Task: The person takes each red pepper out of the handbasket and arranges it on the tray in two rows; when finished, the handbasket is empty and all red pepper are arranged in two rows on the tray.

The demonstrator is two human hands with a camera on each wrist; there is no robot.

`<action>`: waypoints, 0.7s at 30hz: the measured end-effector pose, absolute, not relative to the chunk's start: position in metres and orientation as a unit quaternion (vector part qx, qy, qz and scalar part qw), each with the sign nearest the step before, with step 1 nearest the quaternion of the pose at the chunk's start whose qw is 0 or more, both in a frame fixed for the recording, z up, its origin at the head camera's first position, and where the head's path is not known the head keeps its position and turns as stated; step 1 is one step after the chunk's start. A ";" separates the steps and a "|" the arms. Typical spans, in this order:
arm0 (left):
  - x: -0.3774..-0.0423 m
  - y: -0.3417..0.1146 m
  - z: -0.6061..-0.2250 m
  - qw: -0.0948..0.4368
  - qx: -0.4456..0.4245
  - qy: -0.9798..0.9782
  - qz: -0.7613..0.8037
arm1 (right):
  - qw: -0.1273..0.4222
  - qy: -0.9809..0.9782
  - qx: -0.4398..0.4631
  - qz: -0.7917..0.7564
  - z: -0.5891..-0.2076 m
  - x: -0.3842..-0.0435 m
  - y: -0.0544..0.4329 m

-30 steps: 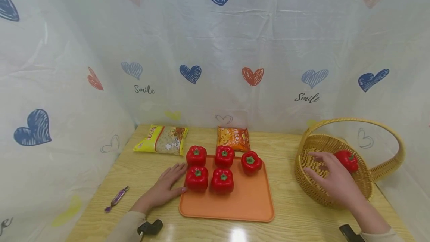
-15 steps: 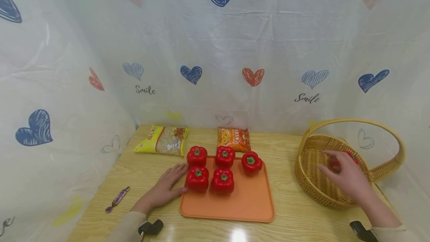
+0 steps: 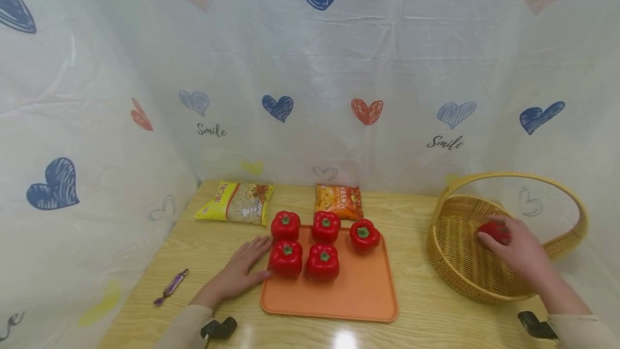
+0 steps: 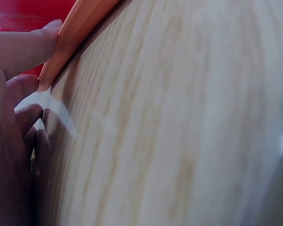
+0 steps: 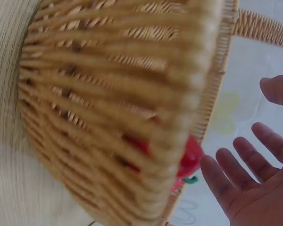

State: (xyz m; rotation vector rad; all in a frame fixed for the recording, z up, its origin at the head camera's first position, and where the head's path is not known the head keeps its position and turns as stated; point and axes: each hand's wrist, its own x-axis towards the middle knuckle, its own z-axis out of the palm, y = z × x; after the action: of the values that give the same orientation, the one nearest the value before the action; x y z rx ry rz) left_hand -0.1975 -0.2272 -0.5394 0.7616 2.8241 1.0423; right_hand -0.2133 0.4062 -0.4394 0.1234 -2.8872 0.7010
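Note:
In the head view my left hand (image 3: 237, 271) rests flat on the table, thumb against the left edge of an orange tray (image 3: 349, 298). Several red bell peppers (image 3: 323, 263) with green stems stand on that tray, two of them close by this hand. At the right, my right hand (image 3: 520, 246) reaches into a wicker basket (image 3: 448, 276) over another red bell pepper (image 3: 493, 232), which shows between thumb and fingers. The right wrist view has those fingers (image 5: 236, 172) spread and relaxed, an index fingertip right by the pepper (image 5: 192, 155) behind the basket rim.
The basket's tall handle (image 3: 504, 175) arches over it. At the back lie a yellow food bag (image 3: 237, 202) and a smaller orange snack bag (image 3: 338, 201). A purple wrapped candy (image 3: 171, 286) is at the left. A heart-patterned curtain (image 3: 310, 69) encloses the table.
My right hand has moved rightward inside the basket, from beside the pepper to over it. The left hand and the peppers on the tray have stayed put.

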 end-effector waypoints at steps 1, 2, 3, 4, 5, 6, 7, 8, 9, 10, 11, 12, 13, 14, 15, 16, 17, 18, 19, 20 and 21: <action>-0.197 -0.227 -0.539 0.020 0.244 0.910 0.335 | 0.085 -0.968 0.036 0.234 -0.439 -0.214 0.408; -0.197 -0.227 -0.539 0.021 0.243 0.910 0.335 | 0.085 -0.968 0.032 0.234 -0.439 -0.214 0.410; -0.197 -0.227 -0.538 0.022 0.242 0.910 0.335 | 0.084 -0.968 0.027 0.236 -0.439 -0.214 0.412; -0.197 -0.226 -0.538 0.024 0.241 0.910 0.335 | 0.086 -0.968 0.024 0.233 -0.439 -0.215 0.413; -0.197 -0.226 -0.538 0.025 0.241 0.910 0.336 | 0.088 -0.969 0.021 0.231 -0.438 -0.215 0.414; -0.197 -0.226 -0.538 0.026 0.240 0.910 0.336 | 0.091 -0.969 0.021 0.229 -0.438 -0.216 0.416; -0.197 -0.226 -0.537 0.027 0.239 0.911 0.336 | 0.095 -0.969 0.021 0.228 -0.438 -0.217 0.417; -0.197 -0.226 -0.537 0.027 0.239 0.911 0.336 | 0.098 -0.969 0.024 0.227 -0.438 -0.218 0.418; -0.197 -0.226 -0.537 0.027 0.239 0.911 0.336 | 0.102 -0.969 0.026 0.225 -0.438 -0.218 0.420; -0.197 -0.226 -0.537 0.027 0.238 0.911 0.336 | 0.106 -0.969 0.027 0.222 -0.438 -0.219 0.421; -0.197 -0.226 -0.537 0.027 0.238 0.911 0.335 | 0.109 -0.968 0.028 0.223 -0.438 -0.219 0.422; -0.197 -0.226 -0.537 0.027 0.238 0.911 0.335 | 0.110 -0.968 0.027 0.223 -0.438 -0.220 0.424; -0.197 -0.226 -0.537 0.027 0.238 0.911 0.334 | 0.110 -0.969 0.025 0.222 -0.438 -0.220 0.426; -0.197 -0.226 -0.538 0.027 0.238 0.911 0.335 | 0.109 -0.969 0.022 0.221 -0.439 -0.221 0.427; -0.197 -0.226 -0.538 0.027 0.238 0.911 0.334 | 0.107 -0.969 0.018 0.220 -0.439 -0.221 0.429; -0.197 -0.227 -0.538 0.027 0.239 0.911 0.334 | 0.104 -0.970 0.015 0.220 -0.440 -0.222 0.431; -0.196 -0.227 -0.538 0.027 0.239 0.911 0.335 | 0.100 -0.971 0.011 0.218 -0.440 -0.223 0.432; -0.196 -0.227 -0.538 0.028 0.239 0.911 0.335 | 0.094 -0.971 0.008 0.217 -0.441 -0.223 0.434; -0.196 -0.227 -0.538 0.028 0.239 0.911 0.336 | 0.089 -0.972 0.006 0.217 -0.441 -0.224 0.436; -0.196 -0.227 -0.537 0.029 0.239 0.910 0.337 | 0.083 -0.973 0.004 0.217 -0.441 -0.225 0.437; -0.197 -0.227 -0.537 0.029 0.239 0.910 0.337 | 0.076 -0.973 0.003 0.217 -0.441 -0.225 0.438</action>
State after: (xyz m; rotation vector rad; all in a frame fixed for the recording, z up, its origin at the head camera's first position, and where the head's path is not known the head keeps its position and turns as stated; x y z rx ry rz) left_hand -0.1966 -0.2266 -0.5374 0.7360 2.8069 1.0407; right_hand -0.2252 0.4385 -0.4413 0.0079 -2.9171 0.6503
